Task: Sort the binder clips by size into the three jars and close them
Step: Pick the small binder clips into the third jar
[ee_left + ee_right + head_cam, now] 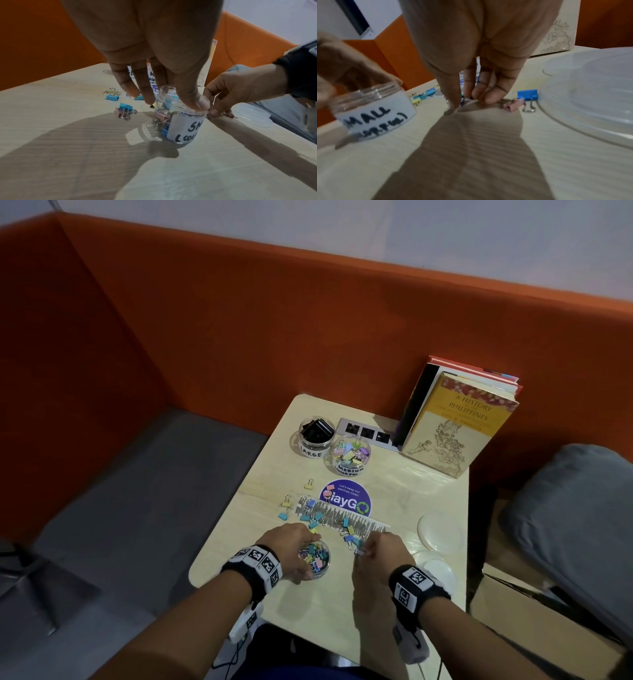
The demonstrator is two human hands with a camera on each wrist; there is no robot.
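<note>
Here, right hand (380, 546) down at the bench (342, 604), fingers (489, 94) bunched and pinching at a small binder clip (229, 115) lying directly under the fingertips; clip colour unclear, mostly hidden by the thumb. Pink clip (513, 105) and blue clip (527, 94) just beyond the fingers on the little-finger side, wire handles pointing back toward the wrist, both touching the bench. Clear lids (590, 97) further out the same way.

Small jar (178, 121), open, label reading "SMALL", just beside the right fingers on the thumb side, part-filled with coloured clips. Left hand (294, 549) over the jar, thumb and fingers curled round its rim, steadying it. Short sideways carry toward the left hand judged enough to reach the mouth; right hand the nearer one to the loose clips here.

More small clips (311, 517) scattered ahead of both sets of fingers. Medium jar (350, 455) and large jar (315, 434) well beyond, both uncapped.
</note>
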